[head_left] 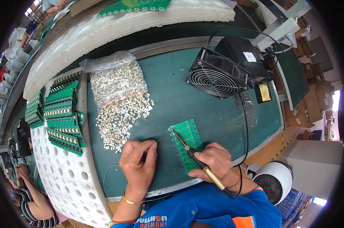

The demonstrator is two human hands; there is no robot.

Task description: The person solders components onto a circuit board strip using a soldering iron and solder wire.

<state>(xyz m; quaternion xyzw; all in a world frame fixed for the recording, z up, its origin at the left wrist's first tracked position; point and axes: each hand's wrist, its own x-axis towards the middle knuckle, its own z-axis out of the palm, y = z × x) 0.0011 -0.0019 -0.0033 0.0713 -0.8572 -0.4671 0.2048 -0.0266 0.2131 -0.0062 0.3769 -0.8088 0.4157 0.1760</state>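
Note:
My right hand (216, 161) is closed round a soldering iron (206, 170) with a black and gold grip. Its tip slants onto the upper left edge of a green circuit board (191, 136), which lies flat on the bench. A row of small pins or leads runs along that left edge. My left hand (137, 162), just left of the board, pinches a thin solder wire (162, 137) between thumb and fingers. The wire's end points toward the iron's tip; I cannot tell whether they touch. Behind my left hand, small white connectors (117, 127) spill from a clear plastic bag (118, 78).
A black fan with a round grille (217, 78) and a black box (240, 57) stand at the back right, near a yellow sponge (265, 92). The iron's cable (246, 133) crosses the bench's right side. Finished-looking boards (62, 110) lie on white foam (62, 171) at left. Other people work further left.

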